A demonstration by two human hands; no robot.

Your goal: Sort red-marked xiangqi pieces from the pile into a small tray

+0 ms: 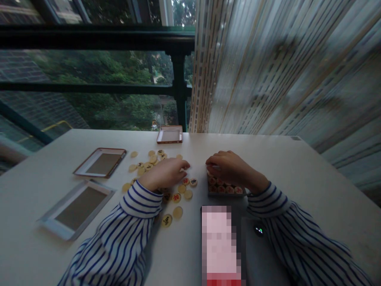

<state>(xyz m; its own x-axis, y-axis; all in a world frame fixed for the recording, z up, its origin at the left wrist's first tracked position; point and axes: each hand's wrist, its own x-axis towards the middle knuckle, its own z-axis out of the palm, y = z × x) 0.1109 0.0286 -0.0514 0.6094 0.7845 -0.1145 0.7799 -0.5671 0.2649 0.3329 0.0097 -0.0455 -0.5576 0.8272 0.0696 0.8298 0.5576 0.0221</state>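
My left hand (166,172) hovers palm down over loose Chinese chess pieces (177,212), its thumb and forefinger apart with no piece visible between them. Some pieces show red or black characters; others are blank side up. A red-marked piece (176,198) and a black-marked piece (193,182) lie near that hand. To the right, my right hand (229,165) is over a small box (226,194) holding rows of red-marked pieces (229,190). Its fingers are curled down at the box's far left corner, and whatever they pinch is hidden.
Two shallow trays or lids, one brown-rimmed (101,162) and one pale (79,208), lie at left. Another shallow lid (169,135) sits at the table's far edge. A phone (220,242) with a blurred screen lies in front, beside a small black device (258,229).
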